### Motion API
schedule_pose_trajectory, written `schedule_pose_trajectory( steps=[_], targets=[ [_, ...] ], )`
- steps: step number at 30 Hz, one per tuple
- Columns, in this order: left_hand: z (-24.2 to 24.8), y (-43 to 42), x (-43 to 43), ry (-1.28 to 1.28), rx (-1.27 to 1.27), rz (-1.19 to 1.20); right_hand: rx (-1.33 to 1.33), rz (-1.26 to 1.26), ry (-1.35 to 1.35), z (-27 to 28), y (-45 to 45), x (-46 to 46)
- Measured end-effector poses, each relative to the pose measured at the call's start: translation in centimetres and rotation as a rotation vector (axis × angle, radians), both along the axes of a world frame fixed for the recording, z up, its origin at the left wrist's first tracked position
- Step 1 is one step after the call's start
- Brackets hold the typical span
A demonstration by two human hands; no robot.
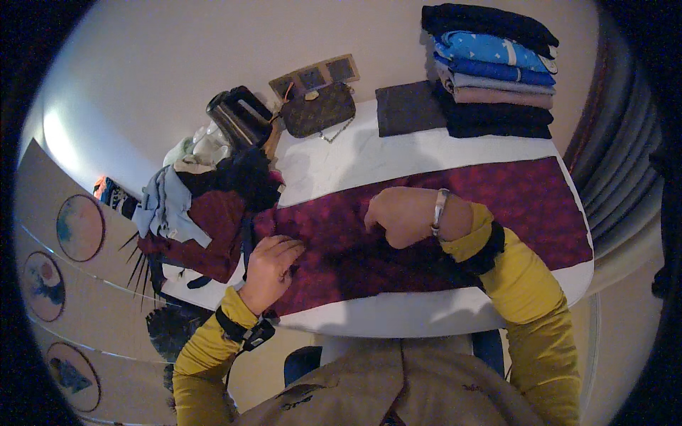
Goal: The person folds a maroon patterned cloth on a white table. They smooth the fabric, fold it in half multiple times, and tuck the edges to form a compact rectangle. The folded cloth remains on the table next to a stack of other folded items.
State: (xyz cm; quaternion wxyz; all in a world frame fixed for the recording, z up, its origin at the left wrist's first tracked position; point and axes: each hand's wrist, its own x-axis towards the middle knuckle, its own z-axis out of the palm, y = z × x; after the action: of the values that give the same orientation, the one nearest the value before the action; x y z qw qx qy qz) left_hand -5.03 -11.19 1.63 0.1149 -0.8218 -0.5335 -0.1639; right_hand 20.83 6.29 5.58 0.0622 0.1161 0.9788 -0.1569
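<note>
A dark red patterned cloth garment [511,213] lies stretched out across the white table [330,160], from the left pile almost to the right end. My left hand [273,269] rests on its left end with the fingers bent; whether they grip the fabric cannot be made out. Over the middle of the cloth is my right hand [407,215], its fingers curled downward and their tips partly hidden. A silver-coloured bracelet [439,210] circles my right wrist. Dark folds and shadow fall on the cloth below that hand.
Several folded garments form a stack [498,88] at the back right, beside a folded dark grey cloth [410,109]. A brown handbag [318,111] with a chain and an electric kettle [240,117] stand at the back. Loose clothes [216,213] are heaped on the left.
</note>
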Motion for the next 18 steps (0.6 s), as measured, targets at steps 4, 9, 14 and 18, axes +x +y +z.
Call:
schedule_pose_trajectory(
  steps=[4,9,14,18],
  targets=[
    [0.7,-0.3,-0.3,0.008,-0.300,-0.017,-0.052,0.048,-0.064,0.4,-0.3,0.1],
    [3.1,0.8,-2.1,-0.505,-0.477,-0.068,-0.044,-0.075,0.246,-2.0,0.3,-0.8],
    [0.6,5.3,-5.6,-0.237,-0.107,0.121,0.207,-0.293,0.350,-6.4,2.0,-2.2],
    [-1.4,7.4,-8.3,-0.222,-0.172,0.248,0.246,-0.461,0.472,-8.4,4.3,-2.0]
  ],
)
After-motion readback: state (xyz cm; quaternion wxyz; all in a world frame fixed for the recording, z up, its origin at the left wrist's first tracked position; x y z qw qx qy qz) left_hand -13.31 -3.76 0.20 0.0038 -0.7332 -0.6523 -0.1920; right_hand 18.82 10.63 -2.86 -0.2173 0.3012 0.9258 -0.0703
